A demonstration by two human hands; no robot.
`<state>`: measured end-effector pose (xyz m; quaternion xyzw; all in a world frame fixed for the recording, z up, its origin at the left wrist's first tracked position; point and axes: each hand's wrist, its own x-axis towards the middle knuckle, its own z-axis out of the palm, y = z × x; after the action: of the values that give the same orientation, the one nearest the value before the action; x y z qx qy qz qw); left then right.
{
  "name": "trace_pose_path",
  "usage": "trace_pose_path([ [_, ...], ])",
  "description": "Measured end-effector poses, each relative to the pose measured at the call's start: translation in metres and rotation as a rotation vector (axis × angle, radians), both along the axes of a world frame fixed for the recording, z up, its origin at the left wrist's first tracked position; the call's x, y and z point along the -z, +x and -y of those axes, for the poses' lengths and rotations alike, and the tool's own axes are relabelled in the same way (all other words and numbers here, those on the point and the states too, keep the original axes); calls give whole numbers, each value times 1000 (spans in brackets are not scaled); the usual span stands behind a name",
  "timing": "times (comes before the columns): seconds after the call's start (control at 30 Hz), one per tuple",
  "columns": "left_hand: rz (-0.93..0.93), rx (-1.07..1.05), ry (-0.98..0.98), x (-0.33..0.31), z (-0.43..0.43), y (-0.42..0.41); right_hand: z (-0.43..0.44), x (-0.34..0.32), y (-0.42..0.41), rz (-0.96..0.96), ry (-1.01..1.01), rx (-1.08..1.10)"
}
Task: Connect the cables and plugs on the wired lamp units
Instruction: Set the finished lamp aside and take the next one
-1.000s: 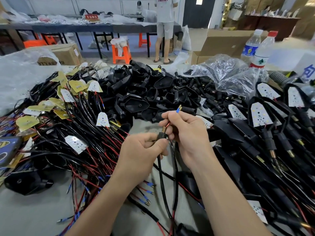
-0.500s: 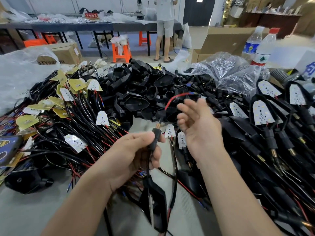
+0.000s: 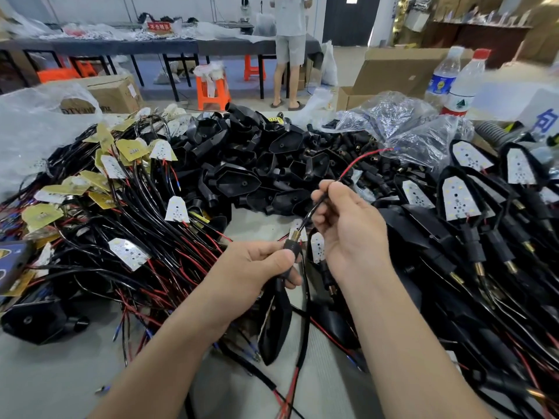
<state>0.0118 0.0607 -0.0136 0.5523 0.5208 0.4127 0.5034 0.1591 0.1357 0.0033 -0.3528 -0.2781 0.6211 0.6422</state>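
Over the table [image 3: 45, 373], the right hand [image 3: 351, 231] has closed its pinch and drawn the cable [image 3: 313, 210] out straighter. A black lamp shell [image 3: 275, 325] hangs below the left hand [image 3: 254, 267], whose fingers curl round the plug [image 3: 289, 247], brass end upward. Just above, right thumb and forefinger pinch the cable, which runs up-right along the plug's axis into a red wire [image 3: 363, 158]; pulling likely follows that line.

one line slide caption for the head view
Left hand grips a black plug while right hand pinches its red wire

Brass-tipped black plug [image 3: 291, 248], red-black cable [image 3: 358, 161] above
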Motion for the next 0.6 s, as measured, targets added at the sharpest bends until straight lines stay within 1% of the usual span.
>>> trace_pose_path([
  [0.07, -7, -28, 0, 2, 0, 2, -1, 1, 0, -19, 5, 36],
  [0.1, 12, -41, -3, 2, -1, 3, -1, 2, 0, 8, 6, 13],
  [0.13, 28, -57, 1, 3, -1, 3, 1, 3, 0, 75, 4, -43],
  [0.17, 33, -77, 12, 2, -1, 3, 3, 3, 1, 190, 2, -127],
  [0.23, 29, -123, 49, 2, -1, 4, 8, 4, 0, 473, 25, -315],
  [0.27, 28, -152, 70, 3, -2, 4, 12, 5, -2, 565, 44, -378],
  [0.3, 35, -188, 88, 4, -3, 5, 15, 5, -4, 598, 58, -404],
  [0.37, 79, -246, 99, 5, -4, 5, 17, 4, -7, 565, 70, -368],
  [0.43, 129, -242, 54, 6, -4, 4, 14, 3, -8, 480, 52, -280],
  [0.53, 143, -114, -65, 3, -1, -1, 7, 3, -2, 329, 10, -140],
  [0.6, 227, -63, -142, 0, -1, -5, 4, 3, 2, 260, 34, -84],
])
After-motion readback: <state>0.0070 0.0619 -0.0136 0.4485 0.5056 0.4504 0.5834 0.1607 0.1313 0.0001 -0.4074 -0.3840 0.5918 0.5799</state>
